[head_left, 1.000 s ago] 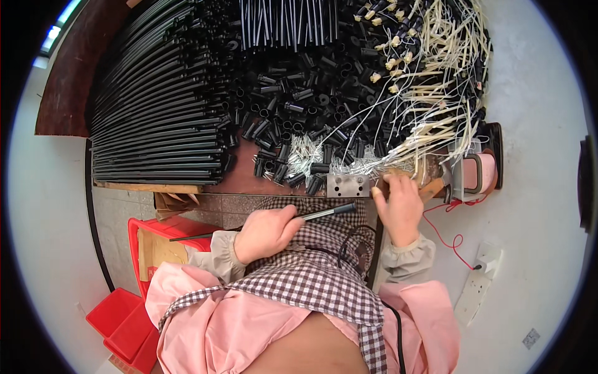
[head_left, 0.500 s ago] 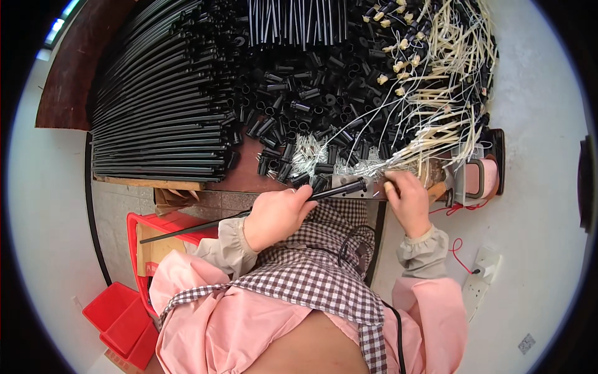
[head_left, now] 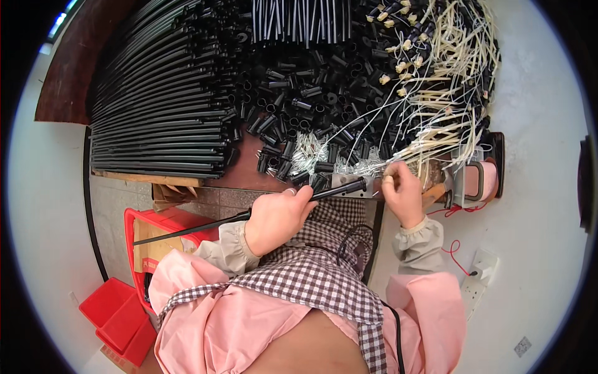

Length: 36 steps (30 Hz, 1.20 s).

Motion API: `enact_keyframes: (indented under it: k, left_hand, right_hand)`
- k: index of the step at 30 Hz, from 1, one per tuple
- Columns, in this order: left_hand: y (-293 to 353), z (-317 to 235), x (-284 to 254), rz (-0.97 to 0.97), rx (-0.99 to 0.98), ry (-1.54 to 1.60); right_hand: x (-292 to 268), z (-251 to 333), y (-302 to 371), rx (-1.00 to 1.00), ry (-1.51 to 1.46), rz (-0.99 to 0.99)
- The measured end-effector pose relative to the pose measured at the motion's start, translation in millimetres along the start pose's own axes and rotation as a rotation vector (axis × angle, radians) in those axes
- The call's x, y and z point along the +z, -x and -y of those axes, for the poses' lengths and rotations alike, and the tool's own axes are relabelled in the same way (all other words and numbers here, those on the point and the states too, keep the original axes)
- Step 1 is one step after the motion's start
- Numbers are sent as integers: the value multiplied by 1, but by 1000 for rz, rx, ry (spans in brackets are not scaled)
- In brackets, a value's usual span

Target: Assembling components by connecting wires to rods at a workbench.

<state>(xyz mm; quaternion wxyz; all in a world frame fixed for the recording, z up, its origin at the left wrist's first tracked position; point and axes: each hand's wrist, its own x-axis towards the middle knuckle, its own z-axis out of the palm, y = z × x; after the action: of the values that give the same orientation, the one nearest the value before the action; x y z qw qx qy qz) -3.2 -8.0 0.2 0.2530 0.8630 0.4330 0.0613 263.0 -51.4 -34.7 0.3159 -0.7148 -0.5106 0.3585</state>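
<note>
Slender black rod with a thicker tubular end (head_left: 339, 189) slants before us, its tip at the drilled silver metal block (head_left: 341, 179) on the brown table (head_left: 242, 177); our left hand (head_left: 278, 218) grips the rod, while our right hand (head_left: 403, 194) curls nearby, contents we cannot tell

The left hand (head_left: 273, 219) is curled closed, its back turned upward and thumb (head_left: 306, 210) lying to the right. The right hand (head_left: 406, 198), well apart from it, points forward, fingers (head_left: 400, 169) bent with their tips near its thumb. The left forearm (head_left: 229, 249) slants up and rightward; the right forearm (head_left: 418, 246) rises more steeply, leaning slightly left.
</note>
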Motion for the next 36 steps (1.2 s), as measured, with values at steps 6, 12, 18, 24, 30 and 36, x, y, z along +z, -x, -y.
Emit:
enact_keyframes:
  k: [6,12,18,24,30,36]
  left_hand:
    - [-5,8,-1,35,55,54]
    - [-3,5,-3,49,23,46]
    - [-14,4,-17,123,11,80]
    - [-20,4,-25,183,10,72]
    - [-19,4,-26,187,26,77]
    - [-20,7,-25,200,21,110]
  right_hand:
    - [31,30,10,-199,-449,-100]
    - [32,26,11,-174,-472,5]
    - [42,16,13,-250,-451,-80]
    - [36,20,8,-179,-592,-61]
    - [34,24,5,-204,-489,-27]
    - [33,20,5,-246,-437,17]
